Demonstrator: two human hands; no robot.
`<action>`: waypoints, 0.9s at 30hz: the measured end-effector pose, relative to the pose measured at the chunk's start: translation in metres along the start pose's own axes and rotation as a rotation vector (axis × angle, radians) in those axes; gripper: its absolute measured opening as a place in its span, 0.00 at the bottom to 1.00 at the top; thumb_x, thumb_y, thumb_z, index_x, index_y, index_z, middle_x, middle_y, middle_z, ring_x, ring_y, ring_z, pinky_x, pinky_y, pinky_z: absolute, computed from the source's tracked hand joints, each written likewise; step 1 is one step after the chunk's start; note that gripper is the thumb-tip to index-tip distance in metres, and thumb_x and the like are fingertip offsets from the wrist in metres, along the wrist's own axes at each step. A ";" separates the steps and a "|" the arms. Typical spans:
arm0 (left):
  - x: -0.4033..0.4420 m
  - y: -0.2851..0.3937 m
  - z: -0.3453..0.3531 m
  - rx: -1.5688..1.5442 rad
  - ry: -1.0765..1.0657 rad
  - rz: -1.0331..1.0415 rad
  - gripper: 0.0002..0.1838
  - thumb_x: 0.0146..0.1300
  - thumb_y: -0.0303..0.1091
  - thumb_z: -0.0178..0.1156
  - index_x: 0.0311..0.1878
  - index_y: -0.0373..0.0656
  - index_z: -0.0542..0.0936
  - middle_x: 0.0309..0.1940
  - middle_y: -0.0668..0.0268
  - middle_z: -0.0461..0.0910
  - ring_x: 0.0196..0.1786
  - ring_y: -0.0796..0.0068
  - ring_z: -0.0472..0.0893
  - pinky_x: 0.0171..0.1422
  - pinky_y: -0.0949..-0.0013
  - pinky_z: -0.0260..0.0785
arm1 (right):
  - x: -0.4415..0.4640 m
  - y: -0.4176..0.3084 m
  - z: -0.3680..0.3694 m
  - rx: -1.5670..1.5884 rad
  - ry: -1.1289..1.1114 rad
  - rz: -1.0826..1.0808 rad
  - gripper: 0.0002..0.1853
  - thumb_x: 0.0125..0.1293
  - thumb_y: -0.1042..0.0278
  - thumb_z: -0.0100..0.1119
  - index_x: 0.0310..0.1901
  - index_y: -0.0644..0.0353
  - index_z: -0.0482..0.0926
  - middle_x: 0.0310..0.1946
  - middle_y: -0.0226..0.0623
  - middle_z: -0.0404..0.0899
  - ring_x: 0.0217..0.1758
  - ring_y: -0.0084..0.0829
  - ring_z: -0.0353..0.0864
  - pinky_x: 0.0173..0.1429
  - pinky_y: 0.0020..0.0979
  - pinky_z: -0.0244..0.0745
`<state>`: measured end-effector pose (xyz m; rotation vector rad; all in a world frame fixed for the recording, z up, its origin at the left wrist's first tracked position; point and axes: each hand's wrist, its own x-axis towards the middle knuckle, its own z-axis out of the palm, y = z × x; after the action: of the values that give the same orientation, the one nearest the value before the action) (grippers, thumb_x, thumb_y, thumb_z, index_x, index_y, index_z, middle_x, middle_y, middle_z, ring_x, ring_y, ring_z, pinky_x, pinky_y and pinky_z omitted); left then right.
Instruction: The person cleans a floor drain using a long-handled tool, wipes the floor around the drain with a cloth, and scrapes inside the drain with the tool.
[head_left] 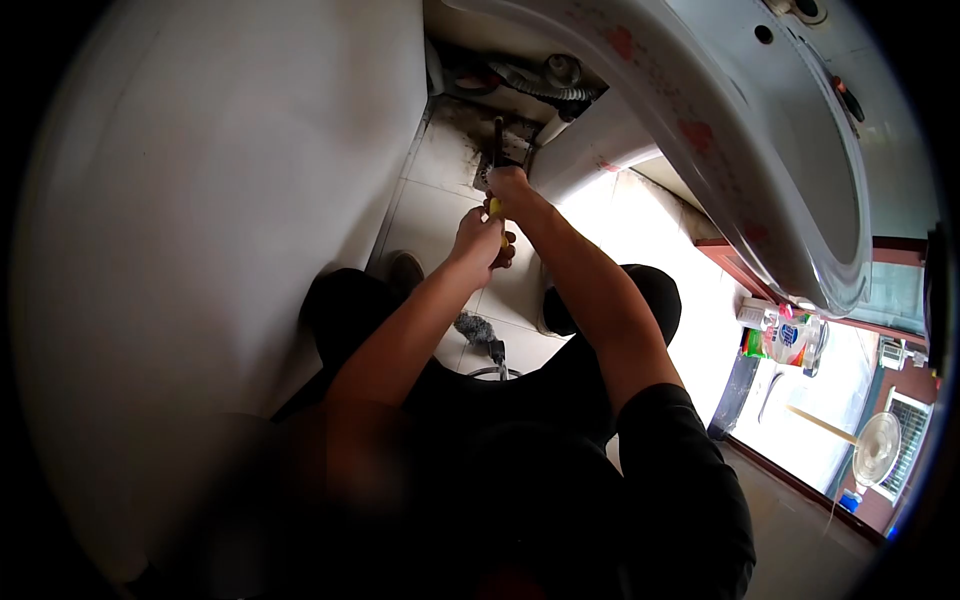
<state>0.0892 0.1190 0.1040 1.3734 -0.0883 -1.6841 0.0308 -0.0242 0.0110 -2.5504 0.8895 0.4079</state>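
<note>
My left hand (480,240) is closed around the lower part of a tool with a yellow handle (496,206). Just beyond it, my right hand (511,190) grips the same tool farther up. The tool's working end is mostly hidden by my fingers, so its exact kind cannot be made out. In front of my hands a dark rod-like piece (498,135) stands over a dirty floor drain (517,150). I cannot tell whether that piece belongs to the tool. Dark grime marks the tiles around the drain.
A washbasin (690,130) with red flower prints overhangs on the right, above its pedestal (590,140). A corrugated hose (535,82) lies at the back. The white panel (220,200) borders the left. A grey bristly brush (474,327) lies between my legs. Packets (785,335) stand by the window.
</note>
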 end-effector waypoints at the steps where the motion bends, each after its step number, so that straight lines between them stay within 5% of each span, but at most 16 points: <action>1: -0.007 -0.002 -0.003 0.010 -0.005 0.001 0.08 0.72 0.34 0.42 0.47 0.42 0.69 0.28 0.63 0.73 0.23 0.73 0.72 0.23 0.70 0.64 | -0.001 -0.006 0.002 -0.221 -0.024 -0.024 0.12 0.51 0.61 0.64 0.31 0.62 0.84 0.30 0.40 0.85 0.37 0.35 0.87 0.40 0.35 0.80; 2: -0.015 -0.004 -0.005 -0.166 -0.060 -0.015 0.09 0.71 0.34 0.42 0.46 0.42 0.69 0.29 0.63 0.73 0.23 0.73 0.72 0.24 0.70 0.63 | 0.018 0.008 0.037 0.225 0.060 0.211 0.13 0.53 0.63 0.60 0.33 0.65 0.84 0.32 0.45 0.85 0.39 0.38 0.86 0.42 0.37 0.80; 5: -0.015 -0.015 -0.015 -0.464 -0.211 -0.077 0.10 0.69 0.34 0.40 0.43 0.40 0.69 0.30 0.62 0.72 0.25 0.73 0.71 0.26 0.72 0.61 | -0.006 -0.013 0.021 0.532 0.134 0.347 0.17 0.58 0.68 0.50 0.39 0.74 0.81 0.37 0.60 0.82 0.43 0.48 0.85 0.47 0.40 0.79; 7: -0.004 -0.024 -0.025 -0.610 -0.310 -0.162 0.10 0.69 0.35 0.42 0.42 0.40 0.70 0.30 0.63 0.72 0.25 0.73 0.70 0.25 0.72 0.59 | -0.036 -0.043 -0.011 0.857 0.167 0.690 0.17 0.58 0.67 0.50 0.38 0.74 0.81 0.37 0.60 0.82 0.45 0.50 0.84 0.47 0.40 0.79; 13: -0.004 -0.033 0.006 -0.315 -0.060 -0.232 0.06 0.66 0.31 0.43 0.38 0.45 0.70 0.27 0.64 0.72 0.26 0.73 0.71 0.26 0.72 0.66 | -0.022 0.014 0.057 0.411 0.018 0.443 0.24 0.58 0.68 0.49 0.56 0.69 0.73 0.49 0.58 0.79 0.53 0.53 0.80 0.54 0.42 0.77; 15: 0.001 -0.032 0.011 -0.394 -0.030 -0.275 0.06 0.67 0.33 0.44 0.37 0.46 0.70 0.26 0.65 0.72 0.24 0.74 0.70 0.24 0.73 0.64 | -0.036 -0.004 0.039 0.715 0.172 0.659 0.25 0.59 0.68 0.48 0.59 0.67 0.71 0.49 0.59 0.79 0.54 0.54 0.79 0.56 0.43 0.75; 19: 0.023 -0.037 0.008 -0.461 -0.052 -0.283 0.07 0.68 0.35 0.44 0.35 0.46 0.70 0.24 0.65 0.71 0.21 0.76 0.69 0.21 0.75 0.61 | -0.018 0.014 0.067 0.985 0.304 0.650 0.28 0.60 0.66 0.48 0.62 0.69 0.68 0.48 0.62 0.79 0.55 0.52 0.79 0.57 0.42 0.75; 20: 0.030 -0.040 0.007 -0.479 -0.093 -0.255 0.07 0.68 0.34 0.44 0.34 0.46 0.69 0.23 0.66 0.71 0.20 0.77 0.68 0.20 0.76 0.59 | -0.026 0.008 0.045 1.004 0.182 0.649 0.29 0.61 0.66 0.49 0.64 0.70 0.65 0.50 0.64 0.77 0.54 0.50 0.80 0.55 0.41 0.76; 23: 0.033 -0.029 0.015 -0.517 -0.123 -0.209 0.07 0.68 0.35 0.45 0.34 0.46 0.69 0.23 0.67 0.71 0.19 0.79 0.67 0.18 0.78 0.57 | -0.011 0.020 0.045 0.849 0.277 0.662 0.24 0.60 0.68 0.53 0.57 0.71 0.74 0.48 0.63 0.79 0.51 0.48 0.82 0.52 0.40 0.78; 26: 0.034 -0.007 0.020 -0.691 -0.255 -0.190 0.11 0.71 0.39 0.43 0.34 0.47 0.69 0.24 0.67 0.71 0.19 0.79 0.66 0.16 0.76 0.55 | 0.003 0.042 0.027 0.101 0.047 0.168 0.11 0.49 0.66 0.62 0.31 0.63 0.87 0.38 0.54 0.84 0.45 0.47 0.84 0.47 0.37 0.79; 27: 0.040 -0.007 0.018 -0.700 -0.256 -0.188 0.11 0.71 0.39 0.43 0.34 0.47 0.69 0.24 0.67 0.71 0.19 0.79 0.66 0.16 0.76 0.55 | 0.008 0.044 0.019 -0.215 0.011 0.007 0.11 0.49 0.66 0.63 0.32 0.61 0.87 0.37 0.51 0.84 0.43 0.46 0.84 0.46 0.37 0.79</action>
<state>0.0731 0.0871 0.0772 0.6552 0.4582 -1.7971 0.0054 -0.0510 -0.0209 -2.7469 0.9016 0.5178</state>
